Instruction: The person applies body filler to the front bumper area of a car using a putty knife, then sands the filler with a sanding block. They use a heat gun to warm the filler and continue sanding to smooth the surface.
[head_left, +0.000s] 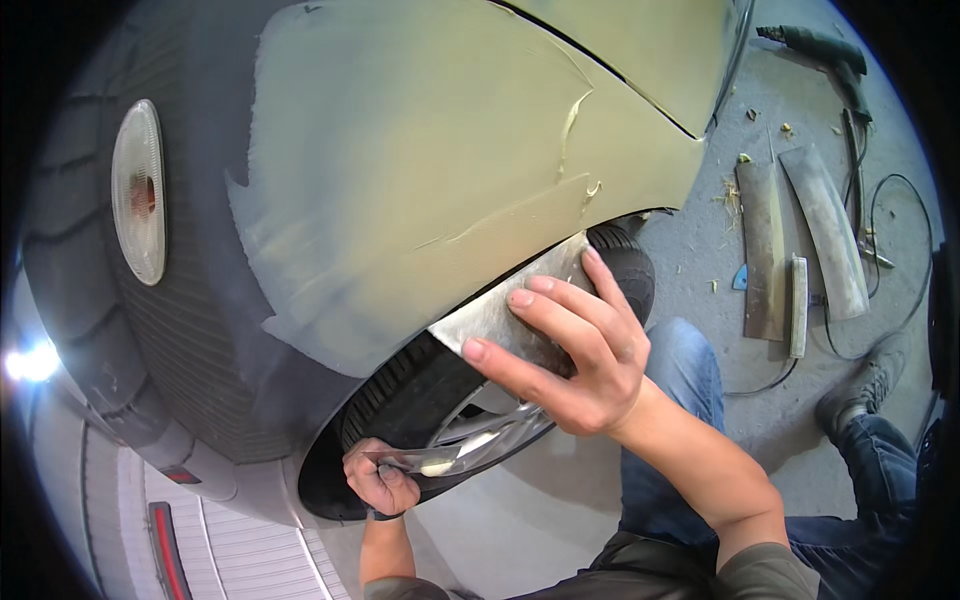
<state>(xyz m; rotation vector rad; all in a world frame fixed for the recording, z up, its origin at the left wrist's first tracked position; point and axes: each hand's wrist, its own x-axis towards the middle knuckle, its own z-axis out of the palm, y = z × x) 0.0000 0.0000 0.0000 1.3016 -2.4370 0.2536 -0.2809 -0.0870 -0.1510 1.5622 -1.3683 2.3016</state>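
Observation:
My right hand (580,350) holds a wide, stained metal spreader (470,322) along the lower edge of the car's wheel arch, fingers spread over its face. Above it, pale yellow-beige filler (440,150) with ridges covers much of the dark grey fender (190,360). Lower left, my left hand (380,475) grips a long blade (470,455) with a cream blob on it, in front of the black tyre (385,390) and its rim. The tyre is partly hidden by the spreader and my hands.
A heat gun (820,45), two long metal blades (825,230), a slim light-coloured bar (798,305), a small blue piece (740,278), cables and scraps lie on the concrete floor (700,270) to the right. My bent legs (670,400) and shoe (860,390) are below right.

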